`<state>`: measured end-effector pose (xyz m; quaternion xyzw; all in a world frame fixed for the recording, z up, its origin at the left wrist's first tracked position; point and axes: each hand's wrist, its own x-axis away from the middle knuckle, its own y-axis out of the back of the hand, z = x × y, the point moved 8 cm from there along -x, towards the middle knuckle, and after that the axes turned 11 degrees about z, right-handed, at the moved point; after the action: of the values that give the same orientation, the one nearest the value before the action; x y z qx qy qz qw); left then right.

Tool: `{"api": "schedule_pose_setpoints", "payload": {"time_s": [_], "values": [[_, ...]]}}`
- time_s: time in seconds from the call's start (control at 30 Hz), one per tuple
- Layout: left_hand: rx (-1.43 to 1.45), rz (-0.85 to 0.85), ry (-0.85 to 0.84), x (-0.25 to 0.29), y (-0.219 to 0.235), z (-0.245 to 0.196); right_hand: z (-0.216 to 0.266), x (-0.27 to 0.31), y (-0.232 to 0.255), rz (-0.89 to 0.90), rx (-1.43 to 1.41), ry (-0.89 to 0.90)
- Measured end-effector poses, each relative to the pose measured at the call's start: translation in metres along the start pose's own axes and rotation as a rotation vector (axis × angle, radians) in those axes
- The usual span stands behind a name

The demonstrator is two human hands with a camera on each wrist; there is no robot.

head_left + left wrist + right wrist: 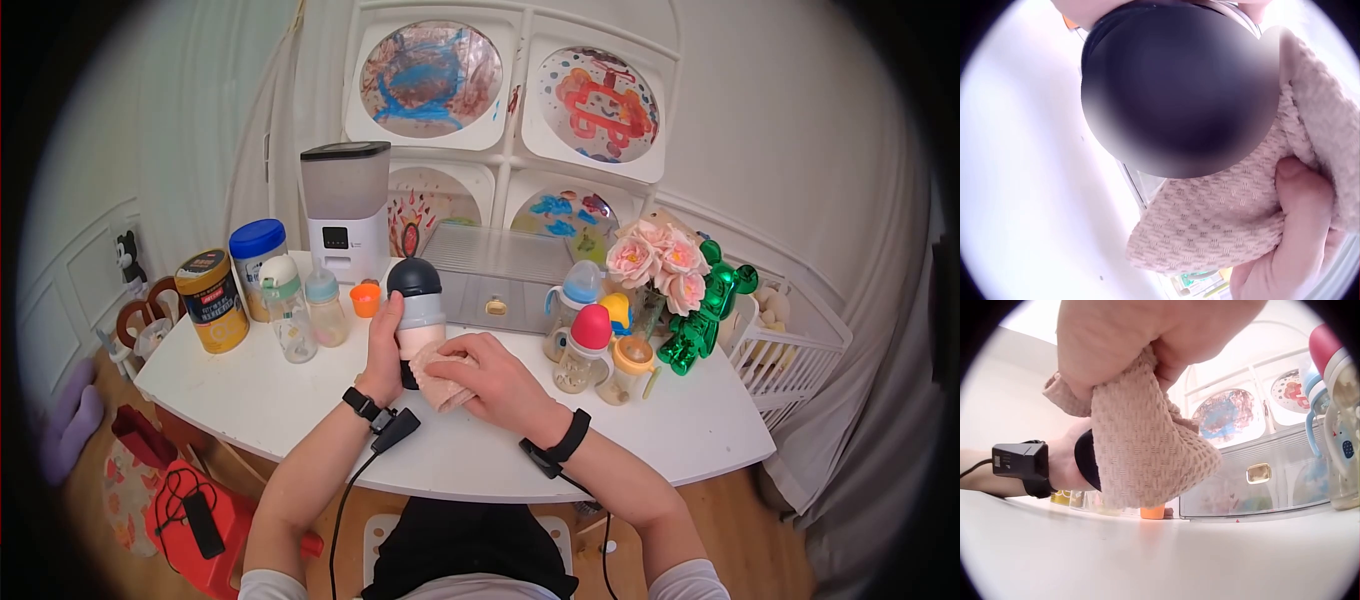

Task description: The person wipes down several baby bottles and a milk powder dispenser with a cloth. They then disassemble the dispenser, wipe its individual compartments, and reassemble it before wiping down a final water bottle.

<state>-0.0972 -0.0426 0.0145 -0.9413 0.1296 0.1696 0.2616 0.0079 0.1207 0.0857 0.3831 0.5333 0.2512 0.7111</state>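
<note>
My left hand (pixel 381 352) grips the side of a bottle (pixel 421 308) with a black domed lid, a loop on top, grey and pale pink bands and a black lower part. The bottle is held over the front middle of the table, its dark round base (pixel 1179 94) filling much of the left wrist view. In my right hand (pixel 508 382) a pink waffle-weave cloth (pixel 445 388) is pinched between thumb and fingers. The cloth lies against the bottle's lower side and drapes past the dark base in the right wrist view, hiding part of it.
A gold-and-black can (pixel 212 310), blue-lidded jar (pixel 262 285), two bottles, an orange cup (pixel 366 298) and a dispenser (pixel 345 215) stand left on the white table (pixel 300 410). Behind is a clear box (pixel 490 290); right are several baby bottles (pixel 583 355), roses and a green bear figure (pixel 705 315).
</note>
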Motion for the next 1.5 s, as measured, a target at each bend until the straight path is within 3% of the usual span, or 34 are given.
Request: {"api": "schedule_pose_setpoints", "payload": {"time_s": [0.17,0.37,0.43,0.53,0.6,0.73,0.8,0.83,0.9,1.0,1.03,1.2,1.37,1.5], "values": [[0.085,0.012,0.077,0.001,-0.003,-0.005,0.002,0.000,-0.003,0.063,-0.023,0.002],[-0.135,0.014,0.073,-0.005,0.000,-0.004,-0.009,0.001,-0.002,0.081,-0.118,-0.055],[0.048,0.020,0.192,0.003,-0.005,0.000,-0.018,0.003,0.000,0.086,-0.167,-0.086],[0.156,0.091,0.180,0.004,-0.010,-0.007,-0.037,0.007,-0.003,0.122,-0.241,-0.187],[0.186,0.131,0.146,0.004,-0.016,-0.012,-0.049,0.014,-0.016,0.343,0.007,-0.333],[0.229,0.200,0.090,0.007,-0.025,-0.017,-0.062,0.015,-0.008,0.196,-0.035,-0.339],[0.168,0.156,0.128,0.007,-0.020,-0.011,-0.064,0.017,0.017,-0.120,-0.020,-0.363],[0.095,0.115,0.176,0.008,-0.015,-0.007,-0.063,0.014,0.017,-0.106,-0.017,-0.358],[0.040,0.158,0.175,0.008,-0.020,-0.006,-0.057,0.017,0.040,-0.392,-0.037,-0.305],[-0.153,0.220,0.171,0.011,-0.032,-0.001,-0.048,0.015,0.053,-0.514,-0.135,-0.251],[-0.289,0.238,0.157,0.012,-0.036,0.000,-0.049,0.016,0.052,-0.507,-0.135,-0.255],[-0.250,0.267,0.140,0.012,-0.046,0.005,-0.037,0.013,0.045,-0.421,0.050,-0.162],[-0.200,0.061,0.036,0.005,-0.024,-0.003,-0.020,0.009,0.028,-0.305,0.131,-0.078],[-0.103,0.037,0.014,0.005,-0.020,-0.009,-0.007,0.004,0.020,-0.225,0.119,-0.027]]}}
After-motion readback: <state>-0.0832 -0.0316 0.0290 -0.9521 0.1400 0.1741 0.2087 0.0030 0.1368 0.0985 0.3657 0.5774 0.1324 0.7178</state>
